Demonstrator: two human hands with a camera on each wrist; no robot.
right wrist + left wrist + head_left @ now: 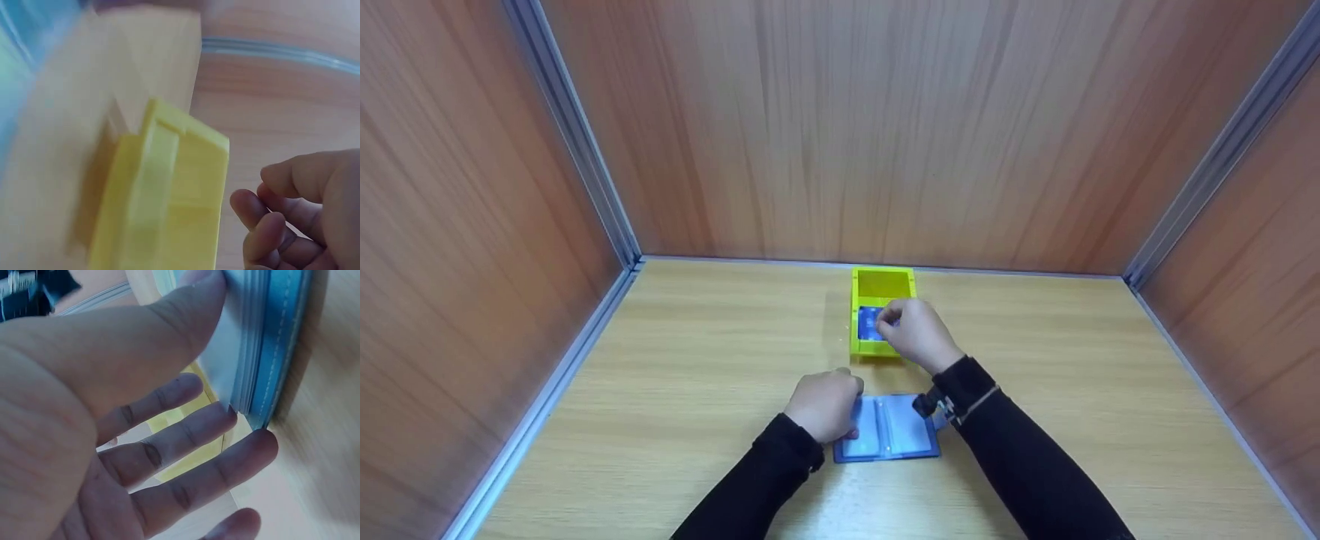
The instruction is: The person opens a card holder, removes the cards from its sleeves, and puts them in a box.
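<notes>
A blue card holder [889, 429] lay open on the wooden desk [697, 360], near the person and roughly in the middle from left to right. The left hand [825, 405] rested on the holder's left half, knuckles up and fingers bent over its left edge. In the left wrist view the thumb [185, 320] pressed against the stack of clear sleeves [242, 354], beside the holder's blue stitched cover, while the other fingers [185, 433] lay fairly straight and spread below it, so the hand was pressing and steadying the holder more than clenching it. Just beyond the holder, farther from the person, stood a small yellow box [883, 311] with two compartments; the far compartment [883, 285] showed only its yellow floor, and the near one held a blue card [870, 324]. The right hand [915, 334] was over the near compartment, its fingertips curled down onto the card; whether they actually pinched it could not be told from the head view. In the right wrist view the yellow box [169, 197] appeared blurred and close, with the curled fingers [264, 225] just to its right and nothing visible between them. Both forearms wore black sleeves [1020, 457]. Wood-grain walls [847, 127] closed in the desk on the left, the far side and the right.
</notes>
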